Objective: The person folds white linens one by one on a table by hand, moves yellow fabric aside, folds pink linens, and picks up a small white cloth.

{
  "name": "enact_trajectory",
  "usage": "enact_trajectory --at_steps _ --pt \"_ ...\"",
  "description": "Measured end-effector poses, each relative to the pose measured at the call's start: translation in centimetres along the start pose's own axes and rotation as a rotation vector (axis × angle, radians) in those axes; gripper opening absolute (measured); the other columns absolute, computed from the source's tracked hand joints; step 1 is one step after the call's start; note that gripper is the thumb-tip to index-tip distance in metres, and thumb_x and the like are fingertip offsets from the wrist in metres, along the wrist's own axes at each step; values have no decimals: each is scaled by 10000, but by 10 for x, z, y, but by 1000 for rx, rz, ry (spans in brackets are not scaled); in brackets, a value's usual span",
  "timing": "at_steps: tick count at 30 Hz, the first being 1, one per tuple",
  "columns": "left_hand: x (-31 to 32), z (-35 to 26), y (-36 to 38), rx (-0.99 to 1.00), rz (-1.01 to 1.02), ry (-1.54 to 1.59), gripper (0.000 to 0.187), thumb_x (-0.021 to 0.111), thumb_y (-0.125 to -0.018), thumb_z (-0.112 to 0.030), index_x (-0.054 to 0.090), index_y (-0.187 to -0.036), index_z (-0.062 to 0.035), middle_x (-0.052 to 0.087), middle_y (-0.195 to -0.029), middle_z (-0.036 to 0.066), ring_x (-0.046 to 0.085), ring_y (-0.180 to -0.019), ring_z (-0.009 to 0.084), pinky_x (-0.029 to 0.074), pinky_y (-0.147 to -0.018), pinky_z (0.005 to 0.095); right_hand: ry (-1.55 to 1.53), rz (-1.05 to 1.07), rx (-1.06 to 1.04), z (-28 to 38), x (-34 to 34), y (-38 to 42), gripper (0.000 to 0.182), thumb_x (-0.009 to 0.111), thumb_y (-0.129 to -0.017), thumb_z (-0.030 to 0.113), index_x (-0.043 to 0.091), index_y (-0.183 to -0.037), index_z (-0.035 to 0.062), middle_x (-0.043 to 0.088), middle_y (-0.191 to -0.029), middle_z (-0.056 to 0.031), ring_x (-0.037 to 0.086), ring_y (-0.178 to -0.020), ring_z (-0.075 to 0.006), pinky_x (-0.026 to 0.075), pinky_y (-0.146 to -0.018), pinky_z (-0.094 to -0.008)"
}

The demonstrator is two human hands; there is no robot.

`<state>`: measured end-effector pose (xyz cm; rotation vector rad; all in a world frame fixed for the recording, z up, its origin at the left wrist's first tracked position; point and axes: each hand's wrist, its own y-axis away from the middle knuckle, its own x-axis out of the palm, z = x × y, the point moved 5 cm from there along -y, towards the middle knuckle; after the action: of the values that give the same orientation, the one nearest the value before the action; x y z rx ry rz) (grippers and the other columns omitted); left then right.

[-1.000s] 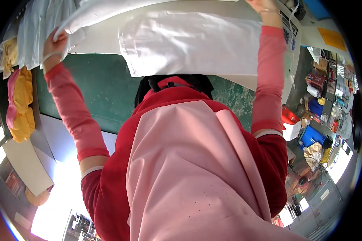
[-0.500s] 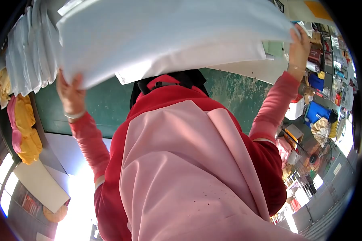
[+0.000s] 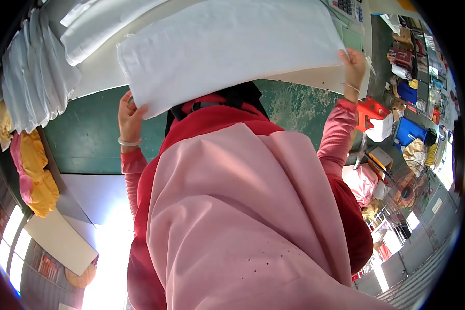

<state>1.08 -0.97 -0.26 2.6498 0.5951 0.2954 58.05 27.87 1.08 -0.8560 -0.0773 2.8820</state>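
Note:
A white rectangular sheet of fabric (image 3: 232,44) lies spread out in front of me, its near edge drawn fairly straight between my hands. My left hand (image 3: 130,114) pinches the sheet's near left corner, thumb on the inner side. At the right end, my right hand (image 3: 352,66) grips the opposite corner between thumb and fingers. Beneath the sheet, part of a pale table top (image 3: 320,77) shows. Another folded white cloth piece (image 3: 95,36) lies to the left of the sheet on the same surface.
Pale translucent cloths (image 3: 33,77) hang at the left, above yellow fabric (image 3: 39,175). A calculator (image 3: 346,7) sits at the table's far right. On the right are a red plastic stool (image 3: 371,111), a blue bin (image 3: 411,132) and a fan (image 3: 405,194).
The sheet has come down from a raised, billowing position and now lies flatter. My left hand has moved right, my right hand left and slightly lower. The calculator has come into view.

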Motion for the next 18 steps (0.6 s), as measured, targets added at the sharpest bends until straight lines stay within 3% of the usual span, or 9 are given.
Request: enact_trajectory --at_steps 4,5,8,11,14,18 --pt "-15 45 -25 -39 127 -167 600 606 -726 6 302 -1241 56 570 -1042 128 565 -946 198 437 -850 291 633 -127 -137 1 12 14 393 729 -705 264 582 -953 -2 599 -775 -50 538 -653 -94 421 -599 -201" --pt "-12 48 -31 -6 115 -139 620 614 -725 -8 294 -1252 54 569 -1046 122 563 -951 203 434 -856 296 444 -171 -60 -23 9 11 478 744 -662 355 584 -940 1 583 -760 -36 535 -636 -108 424 -557 -202" --pt "0 47 -44 17 138 -98 573 632 -745 -86 369 -1235 54 565 -1069 100 545 -979 206 422 -860 298 -34 -161 300 -16 21 26 472 739 -665 347 580 -955 11 575 -752 -24 524 -598 -105 413 -490 -202" --pt "14 46 -44 -58 255 -46 477 631 -779 -172 470 -1168 52 555 -1096 99 529 -998 185 421 -839 286 -113 -31 464 -15 19 22 539 762 -634 370 582 -985 3 569 -798 -70 518 -552 -106 405 -452 -217" --pt "10 30 -38 -96 202 -23 436 654 -770 -168 512 -1121 49 590 -1015 95 564 -915 179 445 -804 290 76 32 697 -8 18 23 527 756 -664 285 551 -1070 18 578 -826 -45 485 -491 -88 387 -439 -214" --pt "-3 -41 -38 -101 51 -32 399 628 -785 -198 524 -1084 44 598 -959 91 582 -811 166 466 -697 278 -340 174 513 56 43 29 452 708 -724 212 537 -1101 31 585 -879 -13 504 -597 -71 361 -462 -205"
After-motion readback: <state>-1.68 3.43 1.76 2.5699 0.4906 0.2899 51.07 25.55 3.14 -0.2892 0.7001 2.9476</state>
